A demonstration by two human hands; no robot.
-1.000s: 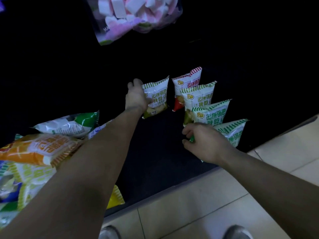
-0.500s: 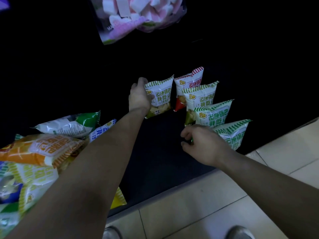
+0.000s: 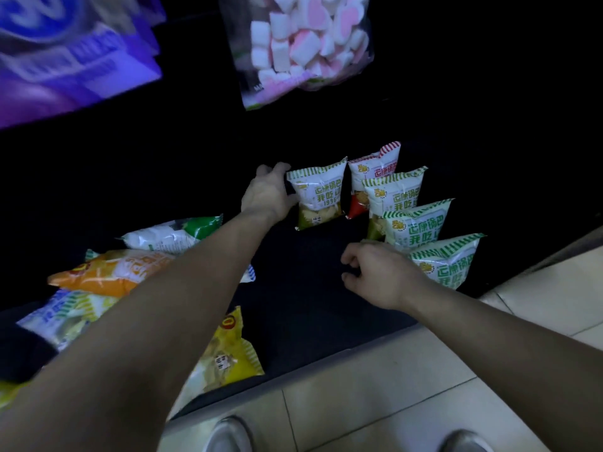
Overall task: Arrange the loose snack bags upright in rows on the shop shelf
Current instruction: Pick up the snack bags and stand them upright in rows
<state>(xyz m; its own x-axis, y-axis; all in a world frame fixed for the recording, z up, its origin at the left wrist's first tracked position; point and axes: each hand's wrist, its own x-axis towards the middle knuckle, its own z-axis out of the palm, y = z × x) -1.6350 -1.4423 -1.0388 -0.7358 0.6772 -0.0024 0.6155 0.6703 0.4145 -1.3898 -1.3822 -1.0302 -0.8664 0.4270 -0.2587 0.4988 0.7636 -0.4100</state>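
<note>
One green-striped bag (image 3: 318, 199) stands upright on the shelf (image 3: 310, 305), gripped at its left edge by the left hand (image 3: 267, 194); the right hand (image 3: 375, 275), loosely curled and empty, hovers just beside the row's front bag (image 3: 450, 262).

The left hand (image 3: 266, 197) has set its green-striped bag (image 3: 318, 197) straighter (thumb now at the edge).
</note>
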